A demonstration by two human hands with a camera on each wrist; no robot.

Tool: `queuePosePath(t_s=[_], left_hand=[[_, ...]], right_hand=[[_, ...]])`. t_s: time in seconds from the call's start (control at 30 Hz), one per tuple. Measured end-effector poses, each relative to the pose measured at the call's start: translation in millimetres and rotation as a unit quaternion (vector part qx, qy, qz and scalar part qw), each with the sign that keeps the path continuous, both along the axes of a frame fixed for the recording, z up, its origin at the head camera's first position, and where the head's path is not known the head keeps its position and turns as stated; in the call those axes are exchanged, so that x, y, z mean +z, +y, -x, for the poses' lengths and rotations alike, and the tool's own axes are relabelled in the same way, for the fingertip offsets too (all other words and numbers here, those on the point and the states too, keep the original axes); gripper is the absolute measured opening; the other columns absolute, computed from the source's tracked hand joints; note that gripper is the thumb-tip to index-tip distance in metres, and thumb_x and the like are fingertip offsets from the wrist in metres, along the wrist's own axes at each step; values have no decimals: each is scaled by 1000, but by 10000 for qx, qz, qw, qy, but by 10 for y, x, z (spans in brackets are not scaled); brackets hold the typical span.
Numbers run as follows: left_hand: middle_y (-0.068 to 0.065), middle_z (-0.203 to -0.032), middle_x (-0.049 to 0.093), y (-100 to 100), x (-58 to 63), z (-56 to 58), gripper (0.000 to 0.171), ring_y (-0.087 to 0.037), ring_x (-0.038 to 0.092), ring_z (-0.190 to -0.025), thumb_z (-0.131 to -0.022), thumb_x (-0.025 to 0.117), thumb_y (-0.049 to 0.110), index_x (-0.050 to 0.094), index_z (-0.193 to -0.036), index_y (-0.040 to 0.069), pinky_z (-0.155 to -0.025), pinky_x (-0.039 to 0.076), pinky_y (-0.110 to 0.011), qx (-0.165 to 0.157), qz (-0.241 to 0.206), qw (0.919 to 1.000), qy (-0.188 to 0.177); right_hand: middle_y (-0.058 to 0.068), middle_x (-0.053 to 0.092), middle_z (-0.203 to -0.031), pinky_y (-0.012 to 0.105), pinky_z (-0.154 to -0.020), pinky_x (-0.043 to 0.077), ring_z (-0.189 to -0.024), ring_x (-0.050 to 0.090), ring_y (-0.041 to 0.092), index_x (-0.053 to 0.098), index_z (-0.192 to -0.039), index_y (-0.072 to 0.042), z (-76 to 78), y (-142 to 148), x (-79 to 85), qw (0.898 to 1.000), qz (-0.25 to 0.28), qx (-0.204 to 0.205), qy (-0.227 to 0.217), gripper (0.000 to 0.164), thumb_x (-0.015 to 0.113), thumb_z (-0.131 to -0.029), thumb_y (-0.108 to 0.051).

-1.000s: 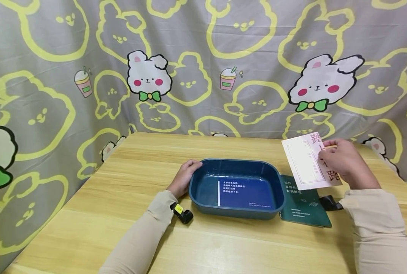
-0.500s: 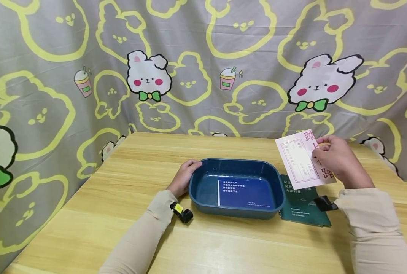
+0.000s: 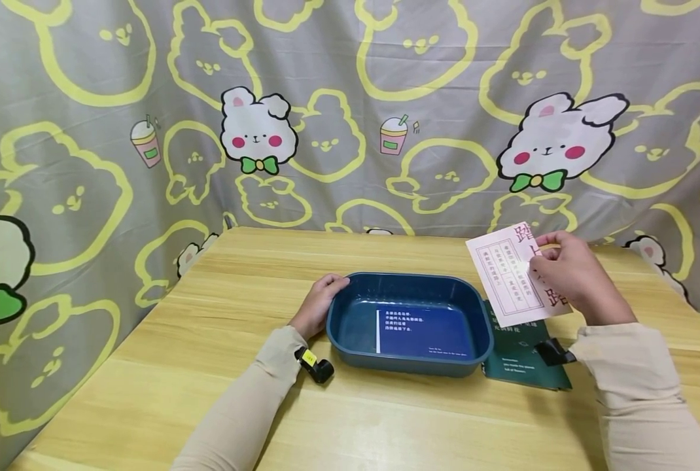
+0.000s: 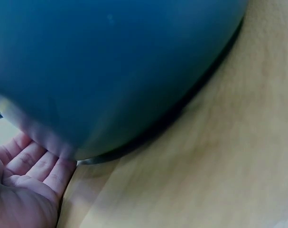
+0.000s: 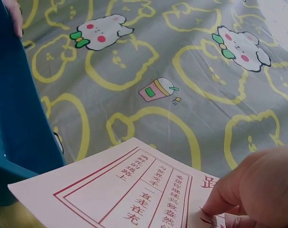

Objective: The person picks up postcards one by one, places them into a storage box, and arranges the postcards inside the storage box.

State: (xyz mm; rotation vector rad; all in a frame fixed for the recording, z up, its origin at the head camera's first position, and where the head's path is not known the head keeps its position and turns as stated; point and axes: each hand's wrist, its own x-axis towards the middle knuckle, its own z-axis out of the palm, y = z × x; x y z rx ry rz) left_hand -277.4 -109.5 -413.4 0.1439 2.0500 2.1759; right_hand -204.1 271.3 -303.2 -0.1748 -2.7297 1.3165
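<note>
At the left end of a dark blue tray [image 3: 409, 368], my left hand [image 3: 317, 304] touches the rim. In the left wrist view its fingers [image 4: 32, 159] lie fairly straight against the tray's outer wall [image 4: 120, 71]; the thumb is hidden. A blue card [image 3: 423, 333] with white writing lies flat inside. My right hand [image 3: 574, 271] pinches a pale pink card [image 3: 506, 278] with red characters by its right edge. That card hangs tilted above a dark green booklet [image 3: 523, 360], which lies on the table against the tray's right end and is partly covered.
The wooden table [image 3: 150, 386] reaches back to a grey curtain [image 3: 350, 183] printed with rabbits and cups. Both forearms lie across the front of the table, with black straps on the wrists.
My right hand has moved a little to the left with the pink card, and the glare on it has faded so more print shows. The left hand and tray stay put.
</note>
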Motion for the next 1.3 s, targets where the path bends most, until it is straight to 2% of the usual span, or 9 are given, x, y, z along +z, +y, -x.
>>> queuePosePath(t_s=[0.73,1.03,1.3], left_hand=[[-8,-98,59,-21,-6,0,19,-15,57,-87,-99,55,20,57,-102,1,-75,49,-25,8,1,10000,9],[-9,-100,59,-27,13,-2,21,-16,57,-89,-99,54,20,56,-104,0,-76,49,-26,-21,78,10000,23],[-8,-100,58,-4,8,-3,18,-15,57,-88,-98,54,19,57,-102,1,-75,49,-24,11,31,10000,23]], right_hand=[[25,48,-109,38,-56,55,-73,60,29,32,-137,5,-3,-257,32,9995,55,209,212,48,47,-94,-7],[26,49,-112,37,-58,55,-81,58,34,32,-139,5,0,-333,47,9989,161,324,281,51,49,-91,-5],[24,52,-108,34,-60,53,-84,56,34,34,-138,4,5,-396,32,9977,167,471,464,51,48,-90,-3]])
